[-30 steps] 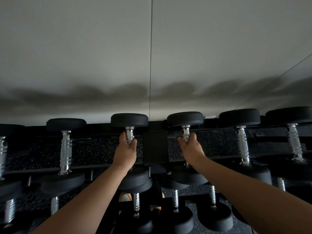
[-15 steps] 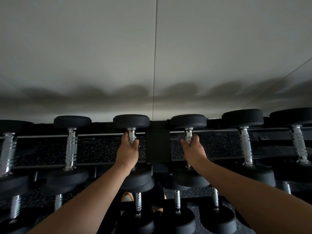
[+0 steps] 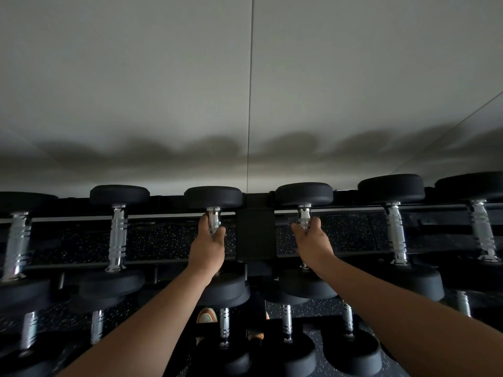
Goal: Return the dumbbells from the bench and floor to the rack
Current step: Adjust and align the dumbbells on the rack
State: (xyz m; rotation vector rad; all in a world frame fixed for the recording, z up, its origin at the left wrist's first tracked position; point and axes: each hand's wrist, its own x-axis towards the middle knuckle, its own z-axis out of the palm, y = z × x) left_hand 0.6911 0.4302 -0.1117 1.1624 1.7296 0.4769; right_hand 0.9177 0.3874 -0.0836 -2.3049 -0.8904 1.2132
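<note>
My left hand (image 3: 208, 248) is wrapped around the chrome handle of one dumbbell (image 3: 213, 198), my right hand (image 3: 313, 244) around its twin (image 3: 304, 194), both at mid-frame on the top shelf of the rack (image 3: 254, 229), either side of its black post. I judge they're seated. To finish well, I'd check that both heads rest on the rails before loosening my fingers, then draw my hands straight back, clear of the neighbours.
</note>
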